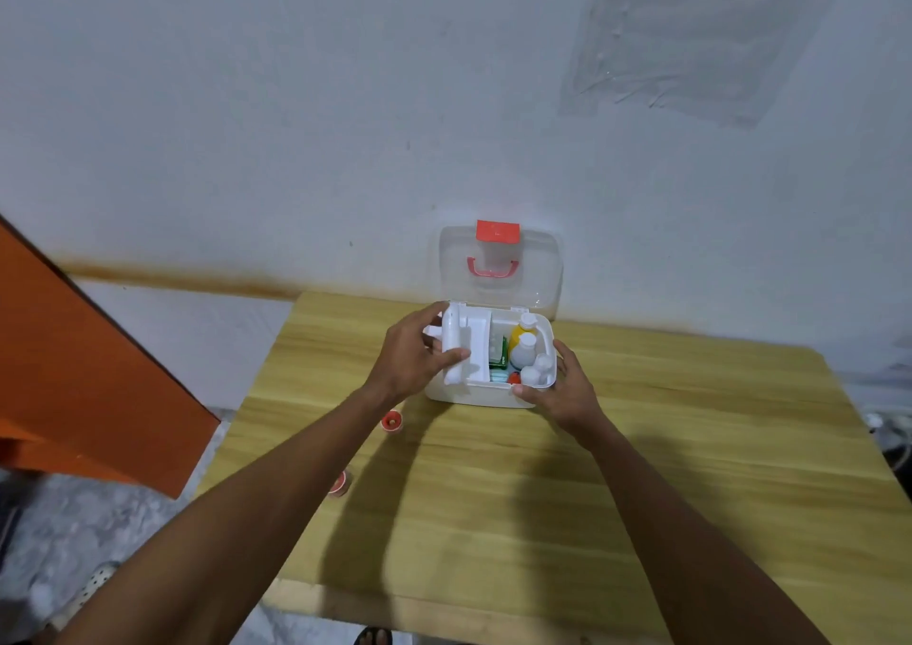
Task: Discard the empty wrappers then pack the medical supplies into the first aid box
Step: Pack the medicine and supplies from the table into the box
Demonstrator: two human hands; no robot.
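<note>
First aid box (481, 394) between hands; left fingers (451, 356) on inner tray (471, 348).

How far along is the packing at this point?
Mostly packed: bottles and a green packet sit in the open first aid box. In hand: the left hand holds the white tray at the box's left side; the right hand steadies the box. Left: two small red-and-white items on the table, and the lid is up. No wrappers visible.
</note>
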